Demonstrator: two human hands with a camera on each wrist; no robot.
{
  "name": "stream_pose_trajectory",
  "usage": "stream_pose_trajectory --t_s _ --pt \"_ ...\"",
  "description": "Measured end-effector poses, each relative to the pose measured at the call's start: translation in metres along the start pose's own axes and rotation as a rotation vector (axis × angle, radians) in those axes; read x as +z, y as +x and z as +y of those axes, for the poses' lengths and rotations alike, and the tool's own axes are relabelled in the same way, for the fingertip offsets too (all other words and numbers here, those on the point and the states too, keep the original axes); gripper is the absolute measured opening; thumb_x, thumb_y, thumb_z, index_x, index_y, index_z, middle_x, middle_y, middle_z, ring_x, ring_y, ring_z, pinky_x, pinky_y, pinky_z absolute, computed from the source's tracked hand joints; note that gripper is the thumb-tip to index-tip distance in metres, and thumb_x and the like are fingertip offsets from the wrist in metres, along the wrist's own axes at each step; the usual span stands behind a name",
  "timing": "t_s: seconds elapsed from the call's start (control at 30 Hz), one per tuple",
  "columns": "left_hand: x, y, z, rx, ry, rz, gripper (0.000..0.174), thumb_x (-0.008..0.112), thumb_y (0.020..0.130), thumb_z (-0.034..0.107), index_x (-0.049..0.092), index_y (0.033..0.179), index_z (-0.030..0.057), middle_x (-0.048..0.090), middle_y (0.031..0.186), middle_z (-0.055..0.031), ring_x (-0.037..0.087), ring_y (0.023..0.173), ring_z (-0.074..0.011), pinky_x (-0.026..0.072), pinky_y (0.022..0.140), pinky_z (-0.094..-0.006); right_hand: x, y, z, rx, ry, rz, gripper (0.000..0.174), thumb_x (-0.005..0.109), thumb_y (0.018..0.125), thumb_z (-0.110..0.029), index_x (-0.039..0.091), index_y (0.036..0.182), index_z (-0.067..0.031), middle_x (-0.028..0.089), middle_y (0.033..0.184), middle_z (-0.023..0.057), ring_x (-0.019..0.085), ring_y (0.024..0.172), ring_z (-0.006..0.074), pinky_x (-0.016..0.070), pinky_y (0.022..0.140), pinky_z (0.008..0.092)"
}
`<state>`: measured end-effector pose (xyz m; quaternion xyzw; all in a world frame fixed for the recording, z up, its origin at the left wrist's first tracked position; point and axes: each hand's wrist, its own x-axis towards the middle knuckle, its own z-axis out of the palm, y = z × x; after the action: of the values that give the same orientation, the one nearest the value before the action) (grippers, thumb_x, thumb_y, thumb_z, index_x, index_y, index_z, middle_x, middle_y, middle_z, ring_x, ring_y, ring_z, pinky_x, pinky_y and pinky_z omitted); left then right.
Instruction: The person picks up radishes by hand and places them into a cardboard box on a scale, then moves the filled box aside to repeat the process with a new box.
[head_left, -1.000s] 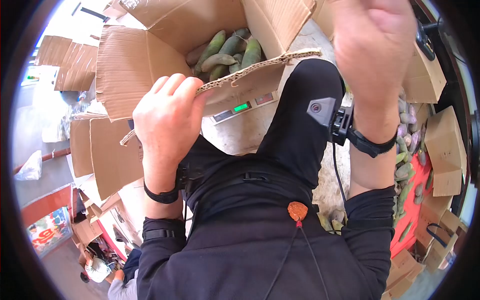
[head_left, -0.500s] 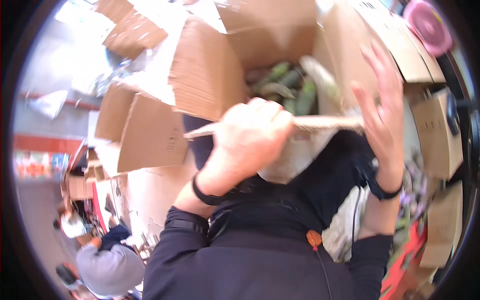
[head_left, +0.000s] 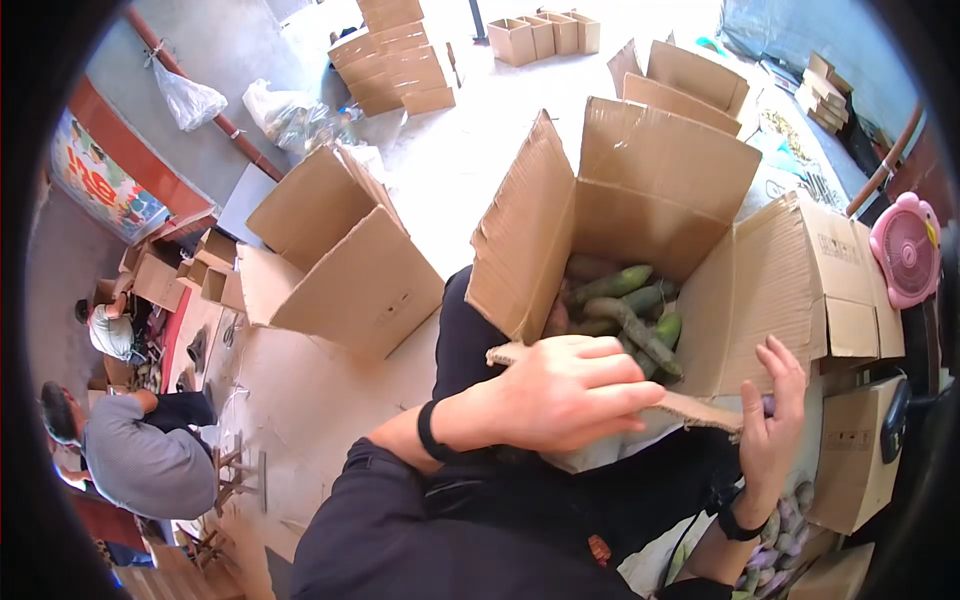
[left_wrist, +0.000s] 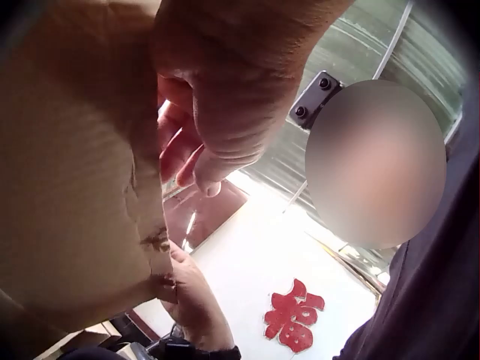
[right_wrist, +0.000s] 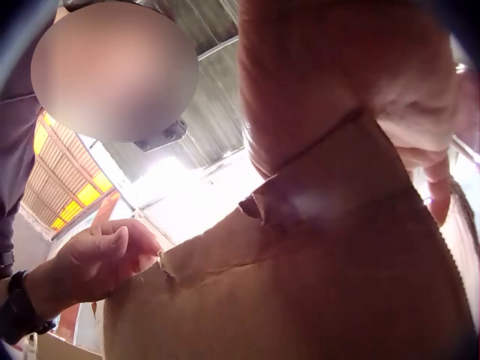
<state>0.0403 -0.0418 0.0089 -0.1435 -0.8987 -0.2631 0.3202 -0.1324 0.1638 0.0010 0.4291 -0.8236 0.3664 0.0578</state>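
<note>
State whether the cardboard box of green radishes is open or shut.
Open: the cardboard box has its far flap standing up, and green radishes show inside.

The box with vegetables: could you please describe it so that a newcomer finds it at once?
In the head view, follow the dark sleeve at the bottom up to the left hand. The cardboard box stands just beyond that hand, flaps open. Unlike the open box to its left, it shows green vegetables inside.
</note>
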Motion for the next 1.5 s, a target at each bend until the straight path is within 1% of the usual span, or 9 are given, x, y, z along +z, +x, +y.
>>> stream_pose_trajectory --t_s 0.2,0.37,0.43,0.63,0.8,1.0,1.23,1.3,1.5 --pt "-0.052 -0.022 -0.025 -0.131 0.262 0.35 0.025 0.069 0.076 0.009 0.063 0.098 0.0011 0.064 0.085 -0.009 0.06 0.075 -0.0234 0.0482 0.068 -0.0321 0.0 0.0 -0.002 0.025 0.042 0.01 0.031 0.06 0.081 -0.009 0.058 0.11 0.0013 0.055 0.122 0.0169 0.048 0.114 0.0328 0.034 0.1 0.0402" --pt "-0.084 -0.083 -0.081 -0.592 0.53 0.526 0.034 0.071 0.072 0.009 0.062 0.106 0.0061 0.061 0.1 -0.0114 0.054 0.094 -0.0289 0.0433 0.082 -0.037 0.004 -0.002 0.004 0.022 0.09 0.024 0.03 0.059 0.082 -0.009 0.058 0.11 0.0021 0.055 0.122 0.0172 0.05 0.114 0.0309 0.0344 0.1 0.0392" --pt "-0.106 -0.116 -0.098 -0.678 0.757 0.465 0.044 0.073 0.071 0.014 0.059 0.112 0.0064 0.057 0.112 -0.0141 0.051 0.108 -0.0305 0.0391 0.092 -0.0391 0.003 -0.003 0.007 0.051 0.093 0.026 0.029 0.058 0.084 -0.008 0.058 0.111 0.0021 0.054 0.125 0.0171 0.049 0.115 0.0305 0.0341 0.1 0.0402" --pt "-0.181 -0.242 -0.119 -0.995 1.139 0.32 0.063 0.076 0.068 0.026 0.051 0.123 0.0068 0.056 0.116 -0.0121 0.049 0.113 -0.0318 0.0378 0.098 -0.0421 0.005 -0.003 0.011 0.069 0.11 0.021 0.029 0.053 0.087 -0.005 0.055 0.115 0.0024 0.053 0.126 0.0147 0.047 0.119 0.0266 0.0302 0.104 0.0376" --pt "-0.224 -0.328 -0.112 -1.613 1.095 0.078 0.055 0.072 0.071 0.03 0.056 0.121 0.0134 0.06 0.114 -0.0146 0.056 0.105 -0.0311 0.0447 0.088 -0.0415 0.007 0.0 0.018 0.102 0.129 0.008 0.029 0.052 0.09 -0.006 0.054 0.118 0.0026 0.052 0.127 0.0136 0.047 0.119 0.025 0.0309 0.104 0.0363" --pt "-0.236 -0.336 -0.107 -1.637 0.827 -0.003 0.026 0.071 0.07 0.029 0.071 0.086 0.0083 0.066 0.078 -0.0173 0.064 0.077 -0.0328 0.0499 0.069 -0.0396 0.011 0.001 0.024 0.156 0.174 0.038 0.029 0.052 0.091 -0.008 0.053 0.119 0.0024 0.052 0.127 0.0125 0.047 0.118 0.0229 0.0319 0.103 0.0347" --pt "-0.23 -0.263 -0.118 -1.65 0.562 -0.13 0.03 0.07 0.07 0.029 0.07 0.085 0.0027 0.066 0.074 -0.0174 0.064 0.069 -0.0292 0.0505 0.066 -0.0397 0.009 0.002 0.019 0.192 0.118 0.05 0.029 0.055 0.091 -0.011 0.055 0.117 0.0019 0.055 0.124 0.0122 0.05 0.112 0.0204 0.0373 0.094 0.0306" --pt "-0.224 -0.234 -0.127 -1.765 0.272 -0.017 0.031 0.068 0.072 0.025 0.067 0.083 -0.004 0.065 0.068 -0.016 0.064 0.066 -0.0245 0.0507 0.064 -0.0383 0.01 0.003 0.016 0.207 0.11 0.064 0.029 0.055 0.091 -0.011 0.055 0.117 0.0019 0.055 0.123 0.0121 0.05 0.111 0.0201 0.0373 0.094 0.0305" --pt "-0.227 -0.257 -0.204 -1.507 0.164 0.224 0.028 0.067 0.074 0.02 0.066 0.087 -0.0059 0.065 0.071 -0.0114 0.061 0.058 -0.0173 0.0495 0.048 -0.0313 0.011 0.007 0.01 0.246 0.071 0.071 0.027 0.055 0.09 -0.01 0.056 0.114 0.0025 0.057 0.121 0.0119 0.051 0.109 0.0196 0.0384 0.093 0.0304"
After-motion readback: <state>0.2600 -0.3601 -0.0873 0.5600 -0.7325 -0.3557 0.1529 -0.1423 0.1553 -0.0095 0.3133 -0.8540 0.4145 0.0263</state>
